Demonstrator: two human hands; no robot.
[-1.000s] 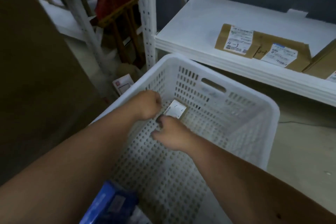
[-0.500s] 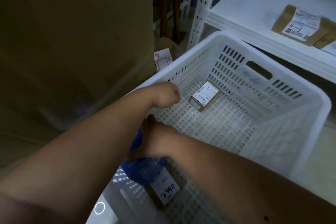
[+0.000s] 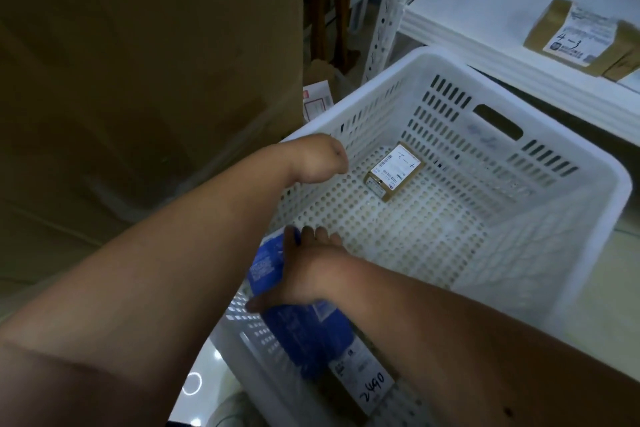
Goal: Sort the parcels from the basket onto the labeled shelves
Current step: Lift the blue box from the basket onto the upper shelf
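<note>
Right hand (image 3: 304,270) is inside the white basket (image 3: 568,184), at its near left corner, grasping a blue parcel (image 3: 273,263): thumb lies along the parcel's lower left side, fingertips (image 3: 325,236) show over its far edge. The blue parcel stands tilted against the near left wall of the basket.

Left hand (image 3: 320,159) hangs over the basket's left rim, beyond the grip. Its fingers point down and away from the camera; cannot tell whether they are curled or holding anything.

Directly below the grip, toward the camera: a parcel with a white label (image 3: 369,383) handwritten "2490", partly under the blue parcel.

Beyond the grip, on the basket floor near the far wall: 1 small brown box (image 3: 394,172), label up, well apart from both hands.

Far right of the grip: white shelf (image 3: 467,10) carrying a brown parcel marked "4-3" (image 3: 571,36).

Left of the grip, outside the basket: large brown cardboard surface (image 3: 138,80).
</note>
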